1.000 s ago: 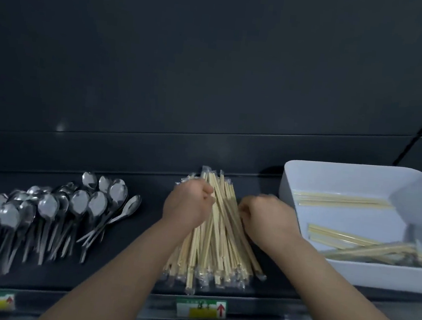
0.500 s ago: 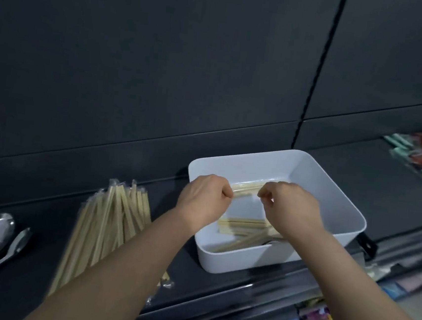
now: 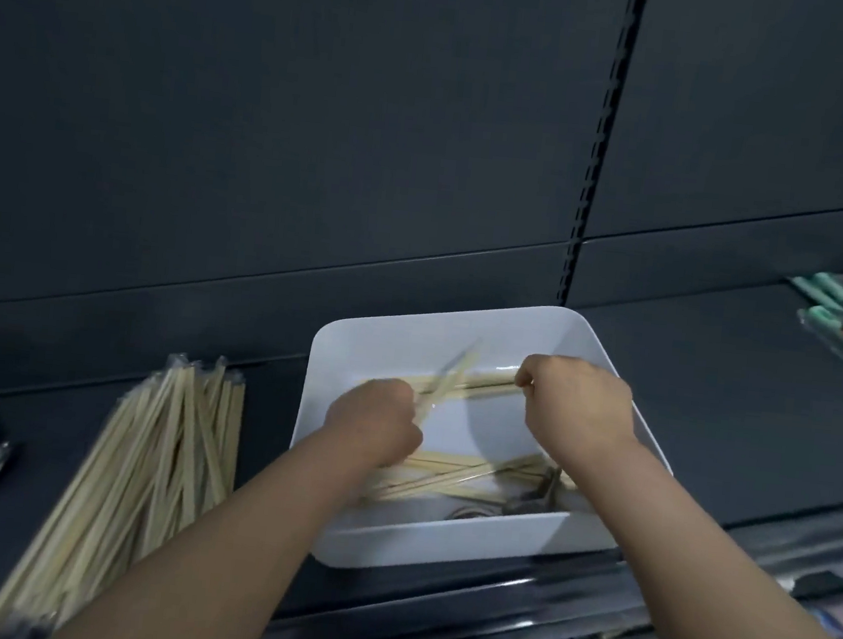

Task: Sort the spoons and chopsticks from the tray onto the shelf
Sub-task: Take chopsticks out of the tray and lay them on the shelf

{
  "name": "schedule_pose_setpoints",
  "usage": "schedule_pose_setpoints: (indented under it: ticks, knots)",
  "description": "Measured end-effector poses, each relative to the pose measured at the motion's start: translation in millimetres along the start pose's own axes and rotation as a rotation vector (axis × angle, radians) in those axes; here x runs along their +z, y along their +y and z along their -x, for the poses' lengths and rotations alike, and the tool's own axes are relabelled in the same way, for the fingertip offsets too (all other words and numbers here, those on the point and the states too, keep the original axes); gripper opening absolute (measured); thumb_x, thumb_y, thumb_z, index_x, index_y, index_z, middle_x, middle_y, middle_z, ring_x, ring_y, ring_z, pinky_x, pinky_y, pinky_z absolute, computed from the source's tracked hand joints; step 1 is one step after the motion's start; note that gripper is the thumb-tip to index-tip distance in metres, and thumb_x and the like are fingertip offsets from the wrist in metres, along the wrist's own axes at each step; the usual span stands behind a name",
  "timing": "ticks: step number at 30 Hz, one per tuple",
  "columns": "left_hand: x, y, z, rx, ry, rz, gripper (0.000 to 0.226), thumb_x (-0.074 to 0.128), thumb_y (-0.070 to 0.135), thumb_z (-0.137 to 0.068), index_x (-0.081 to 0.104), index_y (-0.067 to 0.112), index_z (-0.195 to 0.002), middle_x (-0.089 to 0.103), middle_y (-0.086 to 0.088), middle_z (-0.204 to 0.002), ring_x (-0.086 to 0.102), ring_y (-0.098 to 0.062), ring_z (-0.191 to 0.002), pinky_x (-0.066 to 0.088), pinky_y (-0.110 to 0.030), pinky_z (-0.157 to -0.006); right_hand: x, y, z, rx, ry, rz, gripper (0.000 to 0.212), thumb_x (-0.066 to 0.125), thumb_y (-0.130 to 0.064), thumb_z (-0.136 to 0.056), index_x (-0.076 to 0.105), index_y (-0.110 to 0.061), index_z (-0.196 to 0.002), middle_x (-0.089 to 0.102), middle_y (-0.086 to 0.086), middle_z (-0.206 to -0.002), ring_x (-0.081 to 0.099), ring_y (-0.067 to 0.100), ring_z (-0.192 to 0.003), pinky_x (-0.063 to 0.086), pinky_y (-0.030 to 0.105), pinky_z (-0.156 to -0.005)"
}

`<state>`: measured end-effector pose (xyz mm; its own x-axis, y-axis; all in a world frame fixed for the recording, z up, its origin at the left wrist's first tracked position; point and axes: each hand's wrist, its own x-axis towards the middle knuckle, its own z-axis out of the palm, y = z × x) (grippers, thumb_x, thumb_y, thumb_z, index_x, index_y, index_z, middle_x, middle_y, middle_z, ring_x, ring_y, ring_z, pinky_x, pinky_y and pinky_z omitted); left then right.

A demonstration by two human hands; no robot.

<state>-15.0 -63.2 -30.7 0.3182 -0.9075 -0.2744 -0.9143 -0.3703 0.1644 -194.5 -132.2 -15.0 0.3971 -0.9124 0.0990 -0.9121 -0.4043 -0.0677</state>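
In the white plastic tray [image 3: 438,547], left hand [image 3: 373,425] grips pale wooden chopsticks [image 3: 485,379] lying crosswise; right hand [image 3: 578,406] pinches their right end.

Person visible as two arms only. Bare left hand [image 3: 373,425], edges motion-blurred. Bare right hand [image 3: 576,406], sharper, knuckles distinct. Left forearm [image 3: 221,557] uncovered all way to bottom frame edge. Right forearm [image 3: 704,568] uncovered to bottom-right corner. Both forearms slim, smooth.
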Motion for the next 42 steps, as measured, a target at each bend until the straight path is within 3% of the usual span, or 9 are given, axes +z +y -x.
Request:
schedule_pose_setpoints:
  ticks: [5,11,17,21,24,28,32,36,42]
  knots:
    - [-7.6,-19.6,2.4,-0.183,0.214,0.33,0.012,0.056,0.025,-0.09,0.061,0.018,-0.082,0.07,0.003,-0.089,0.065,-0.022,-0.083,0.056,-0.04,-0.077,21.7,-23.7,-6.4,-0.282,-0.374,0.045,0.024,0.058,-0.018,-0.084,0.067,-0.026,-0.105,0.064,-0.003,-0.111,0.06,0.021,-0.103,0.045,0.027,-0.078]
    - [-3.2,-16.7,4.6,-0.152,0.25,0.495,0.008,0.06,0.027,-0.09,0.06,0.021,-0.086,0.068,0.005,-0.091,0.065,-0.018,-0.084,0.057,-0.041,-0.078,24.3,-24.6,-9.3,-0.386,-0.505,0.047,0.024,0.067,-0.017,-0.078,0.069,-0.023,-0.101,0.066,-0.002,-0.107,0.061,0.02,-0.099,0.05,0.029,-0.082]
    - [-24.1,-15.0,8.7,-0.113,0.447,0.785,0.005,0.064,0.022,-0.087,0.062,0.02,-0.084,0.068,0.004,-0.079,0.066,-0.02,-0.076,0.058,-0.046,-0.076,11.8,-13.9,-16.4,-0.187,-0.274,0.002,0.017,0.054,-0.024,-0.089,0.065,-0.023,-0.103,0.064,0.002,-0.109,0.061,0.026,-0.098,0.042,0.027,-0.072]
    - [-46.6,-26.1,25.8,-0.075,0.682,1.0,0.004,0.062,0.019,-0.088,0.064,0.02,-0.091,0.071,0.004,-0.077,0.067,-0.017,-0.077,0.057,-0.046,-0.077,-17.3,-32.8,-20.0,-0.052,-0.052,-0.336,0.009,0.052,-0.028,-0.093,0.052,-0.023,-0.1,0.064,-0.002,-0.097,0.06,0.026,-0.082,0.044,0.031,-0.065]
    - [-47.5,-56.1,38.6,-0.137,0.694,0.959,0.008,0.064,0.02,-0.087,0.059,0.024,-0.092,0.071,0.004,-0.084,0.066,-0.017,-0.083,0.056,-0.046,-0.081,-31.5,-85.7,-6.7,-0.179,-0.037,-0.427,0.028,0.051,-0.027,-0.092,0.045,-0.028,-0.12,0.066,-0.007,-0.094,0.061,0.023,-0.082,0.043,0.031,-0.065]
    - [-37.0,-126.5,61.4,-0.302,0.616,0.821,0.036,0.067,0.021,-0.089,0.053,0.017,-0.122,0.064,0.003,-0.089,0.063,-0.019,-0.086,0.053,-0.044,-0.086,-25.9,-163.6,16.6,-0.326,-0.089,-0.522,0.045,0.05,-0.02,-0.089,0.039,-0.03,-0.132,0.066,-0.002,-0.092,0.061,0.024,-0.086,0.048,0.033,-0.069]
    - [-21.9,-194.7,87.0,-0.392,0.466,0.737,0.032,0.065,0.021,-0.09,0.057,0.018,-0.121,0.065,-0.003,-0.097,0.064,-0.023,-0.087,0.055,-0.035,-0.076,-5.0,-224.7,34.0,-0.386,-0.201,-0.475,0.045,0.048,-0.015,-0.088,0.046,-0.022,-0.133,0.064,0.008,-0.112,0.059,0.03,-0.103,0.048,0.033,-0.078]
    - [-9.4,-236.4,103.8,-0.365,0.45,0.671,0.03,0.065,0.025,-0.09,0.059,0.018,-0.118,0.06,0.002,-0.092,0.06,-0.014,-0.083,0.045,-0.024,-0.063,20.3,-268.1,49.2,-0.374,-0.316,-0.443,0.048,0.049,-0.016,-0.089,0.044,-0.019,-0.136,0.062,0.008,-0.111,0.059,0.028,-0.104,0.05,0.034,-0.079]
    - [-10.1,-253.6,100.1,-0.252,0.442,0.531,0.008,0.061,0.024,-0.093,0.068,0.022,-0.095,0.067,0.011,-0.094,0.062,-0.008,-0.089,0.049,-0.026,-0.076,23.1,-281.8,55.6,-0.392,-0.231,-0.288,0.025,0.044,-0.036,-0.094,0.064,-0.025,-0.105,0.062,0.001,-0.107,0.059,0.024,-0.099,0.043,0.03,-0.071]
